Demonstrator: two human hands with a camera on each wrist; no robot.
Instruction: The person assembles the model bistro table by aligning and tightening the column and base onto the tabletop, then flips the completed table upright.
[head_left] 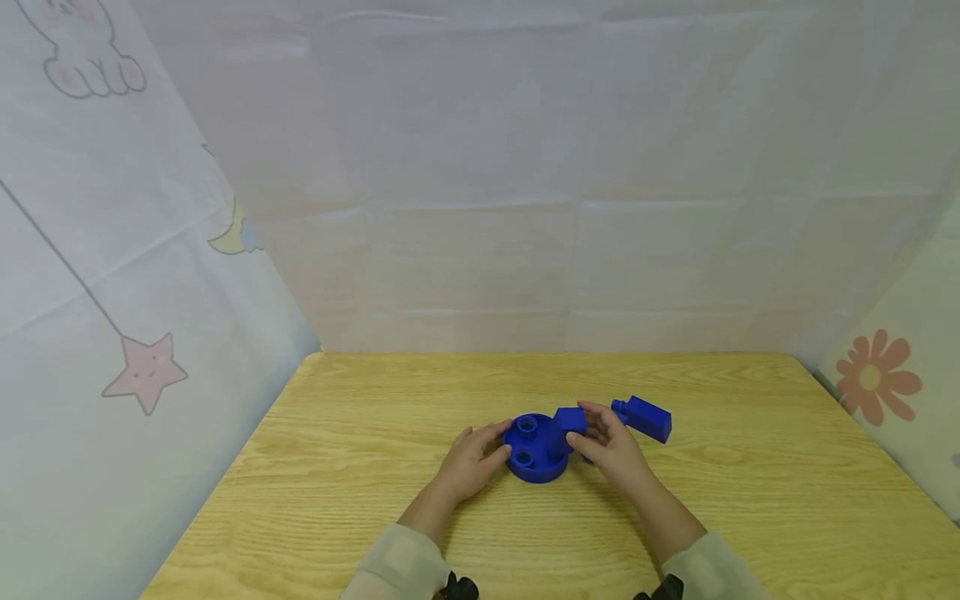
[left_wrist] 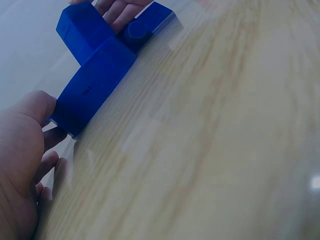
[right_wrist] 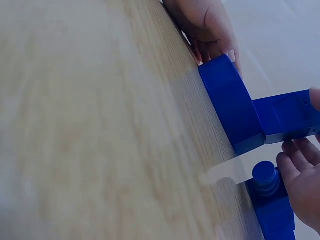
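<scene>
A blue round base [head_left: 534,452] with two short sockets on top lies on the wooden table [head_left: 750,500]. My left hand [head_left: 487,446] holds its left rim, thumb on top and fingers against the side [left_wrist: 30,145]. With thumb and fingers, my right hand [head_left: 594,431] pinches a blue square block [head_left: 572,418] at the base's right edge. That block [right_wrist: 287,116] meets the base wall [right_wrist: 232,105]. A second blue block with a round peg [head_left: 645,417] lies loose just right of my right hand [right_wrist: 302,182].
Pale fabric walls with star, moon and flower prints close in the table on the left, back and right. Bare wood stretches around the parts on all sides. The table's front edge is near my sleeves [head_left: 405,567].
</scene>
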